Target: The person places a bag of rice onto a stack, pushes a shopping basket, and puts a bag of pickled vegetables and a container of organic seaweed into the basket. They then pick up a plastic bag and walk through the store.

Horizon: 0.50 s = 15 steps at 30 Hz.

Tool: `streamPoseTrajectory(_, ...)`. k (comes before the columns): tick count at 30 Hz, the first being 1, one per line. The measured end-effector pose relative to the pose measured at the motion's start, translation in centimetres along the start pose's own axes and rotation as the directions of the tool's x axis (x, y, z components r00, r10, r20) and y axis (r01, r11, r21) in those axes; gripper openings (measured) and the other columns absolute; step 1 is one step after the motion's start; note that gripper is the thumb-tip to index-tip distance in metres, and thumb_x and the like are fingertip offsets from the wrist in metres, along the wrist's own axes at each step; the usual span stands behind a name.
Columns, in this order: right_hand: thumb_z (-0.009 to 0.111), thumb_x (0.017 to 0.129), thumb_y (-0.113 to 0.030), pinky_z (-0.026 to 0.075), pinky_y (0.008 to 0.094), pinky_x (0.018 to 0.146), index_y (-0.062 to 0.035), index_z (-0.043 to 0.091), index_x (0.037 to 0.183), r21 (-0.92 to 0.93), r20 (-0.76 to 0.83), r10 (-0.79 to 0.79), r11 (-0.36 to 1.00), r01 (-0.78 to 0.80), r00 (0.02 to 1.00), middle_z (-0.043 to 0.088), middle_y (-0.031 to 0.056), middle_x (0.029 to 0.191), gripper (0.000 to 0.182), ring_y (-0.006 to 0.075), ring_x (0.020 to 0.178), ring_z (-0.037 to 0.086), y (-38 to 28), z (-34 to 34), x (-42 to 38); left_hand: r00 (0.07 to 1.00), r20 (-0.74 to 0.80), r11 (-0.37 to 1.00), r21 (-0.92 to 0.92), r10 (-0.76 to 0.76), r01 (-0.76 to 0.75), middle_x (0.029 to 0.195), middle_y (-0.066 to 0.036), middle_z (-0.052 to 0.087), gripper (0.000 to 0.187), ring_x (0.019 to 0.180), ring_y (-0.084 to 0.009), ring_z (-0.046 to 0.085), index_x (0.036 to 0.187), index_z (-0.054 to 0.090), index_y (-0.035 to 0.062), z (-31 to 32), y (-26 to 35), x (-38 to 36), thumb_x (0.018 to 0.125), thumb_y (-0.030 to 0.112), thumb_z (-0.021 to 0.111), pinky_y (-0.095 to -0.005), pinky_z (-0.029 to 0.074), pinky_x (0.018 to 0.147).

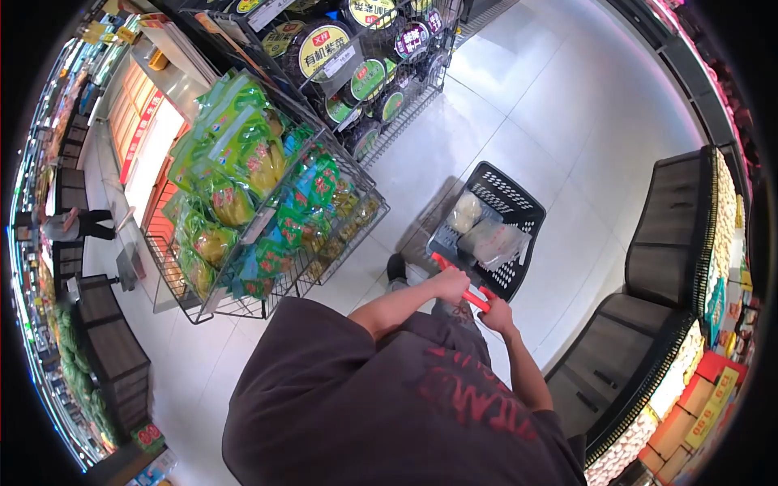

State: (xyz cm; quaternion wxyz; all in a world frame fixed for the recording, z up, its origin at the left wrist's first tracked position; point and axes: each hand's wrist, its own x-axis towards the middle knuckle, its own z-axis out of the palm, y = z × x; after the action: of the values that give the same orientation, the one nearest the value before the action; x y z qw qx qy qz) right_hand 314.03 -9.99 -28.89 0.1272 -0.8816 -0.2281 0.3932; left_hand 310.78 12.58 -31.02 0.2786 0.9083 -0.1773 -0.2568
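Note:
My left hand [450, 284] is wrapped round the red handle [473, 300] of a shopping cart. Lower and to its right, my right hand [496, 316] grips the same handle at its other side. In front of my hands is the cart's black perforated basket [527, 212]. A clear plastic bag with pale contents [465, 212] lies inside it, beside a second clear bag [496, 243] with whitish contents. What exactly the bags hold cannot be made out.
To the left stands a wire rack [356, 190] of green packaged goods [235, 162]. Behind it is a rack of round labelled packs [324, 50]. Dark produce bins [660, 235] line the right side. A person [77, 225] stands far left.

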Motion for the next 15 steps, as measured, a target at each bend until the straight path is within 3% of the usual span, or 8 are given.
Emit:
streamPoseTrajectory(1,0.07,0.067,-0.023,0.055,0.0446,0.083,-0.0086,0.074,0.081,-0.006,0.07,0.049,0.999,-0.049,0.996,0.069,0.0141,0.114,0.021,0.0349,0.092,0.068,0.0,-0.6,0.2,1.0,0.005,1.0,-0.005,-0.009,0.009,0.078,-0.019,0.07,0.019,0.079,-0.0366,0.07,0.076,0.074,0.0064,0.3,0.1,0.3,0.062,0.018,0.068,-0.048,0.056,0.07)
streamPoseTrajectory(5,0.072,0.069,-0.027,0.055,0.043,0.083,-0.0092,0.075,0.08,0.046,0.003,-0.031,0.998,0.031,1.0,0.071,0.015,0.105,0.021,0.0337,0.093,0.069,2.5,-0.4,1.8,1.0,-0.007,1.0,-0.003,-0.019,0.019,0.077,-0.019,0.07,0.018,0.079,-0.0366,0.07,0.077,0.074,0.0068,-1.8,0.5,1.5,0.064,0.018,0.067,-0.0486,0.055,0.07)
streamPoseTrajectory(6,0.072,0.071,-0.03,0.055,0.0428,0.082,-0.0097,0.076,0.083,0.028,0.026,-0.041,0.999,0.04,0.999,0.072,0.0158,0.095,0.025,0.0337,0.091,0.07,2.3,-1.3,1.7,1.0,0.0,1.0,-0.01,-0.01,0.01,0.077,-0.019,0.069,0.018,0.079,-0.0367,0.07,0.077,0.074,0.0069,-2.3,0.7,1.4,0.065,0.018,0.066,-0.0487,0.055,0.069)
streamPoseTrajectory(7,0.072,0.071,-0.03,0.055,0.0428,0.082,-0.0097,0.076,0.083,0.028,0.033,-0.051,0.998,0.05,0.998,0.072,0.0158,0.095,0.025,0.0337,0.091,0.07,2.0,-2.0,1.4,1.0,-0.001,1.0,-0.012,-0.022,0.022,0.077,-0.019,0.069,0.018,0.079,-0.0367,0.07,0.077,0.074,0.0069,-2.2,0.8,1.6,0.065,0.018,0.066,-0.0487,0.055,0.069)
streamPoseTrajectory(9,0.07,0.074,-0.037,0.055,0.0465,0.074,-0.0107,0.076,0.082,0.08,0.042,-0.044,0.996,0.041,0.998,0.07,0.0182,0.076,0.028,0.0364,0.078,0.07,1.7,-3.3,1.3,0.998,0.022,0.999,-0.01,-0.052,0.052,0.076,-0.018,0.069,0.019,0.078,-0.0371,0.069,0.077,0.074,0.0064,-2.1,0.7,2.3,0.066,0.019,0.065,-0.0484,0.054,0.068)
streamPoseTrajectory(15,0.068,0.074,-0.032,0.055,0.0467,0.078,-0.0076,0.075,0.089,0.074,0.138,-0.082,0.995,0.072,0.987,0.071,0.0195,0.084,0.03,0.0369,0.082,0.069,3.0,-5.0,3.0,0.997,0.061,0.995,0.089,-0.053,0.048,0.072,-0.016,0.068,0.016,0.076,-0.0356,0.069,0.072,0.072,0.0064,-2.5,0.3,4.9,0.065,0.02,0.066,-0.0475,0.053,0.072)
